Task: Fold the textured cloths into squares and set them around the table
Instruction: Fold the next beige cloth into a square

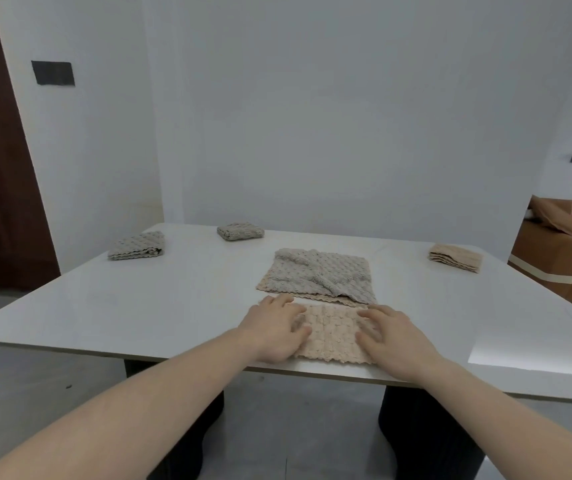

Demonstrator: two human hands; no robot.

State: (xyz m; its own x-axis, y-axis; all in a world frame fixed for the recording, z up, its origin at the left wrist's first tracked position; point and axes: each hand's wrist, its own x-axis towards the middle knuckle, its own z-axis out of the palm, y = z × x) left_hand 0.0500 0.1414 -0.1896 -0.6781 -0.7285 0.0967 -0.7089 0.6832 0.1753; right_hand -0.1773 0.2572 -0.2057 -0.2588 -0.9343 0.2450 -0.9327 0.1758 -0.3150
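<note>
Both of the person's hands lie flat on a beige cloth (333, 332) at the near edge of the white table (139, 306). The left hand (274, 332) covers the cloth's left end and the right hand (393, 337) its right end, fingers spread and nearly straight, pressing down rather than gripping anything. The cloth is a folded strip running along the near edge, its scalloped hem almost at the lip of the surface. Just beyond it, toward the middle of the table, a grey cloth (315, 278) lies rumpled and mostly open on top of another beige one whose hem peeks out beneath it. Three cloths are already folded into squares: a grey one (136, 245) near the far left corner, a second grey one (240, 231) at the far edge, and a beige one (455, 257) by the right edge. A brown sofa (561, 251) stands past the table's right side.
</note>
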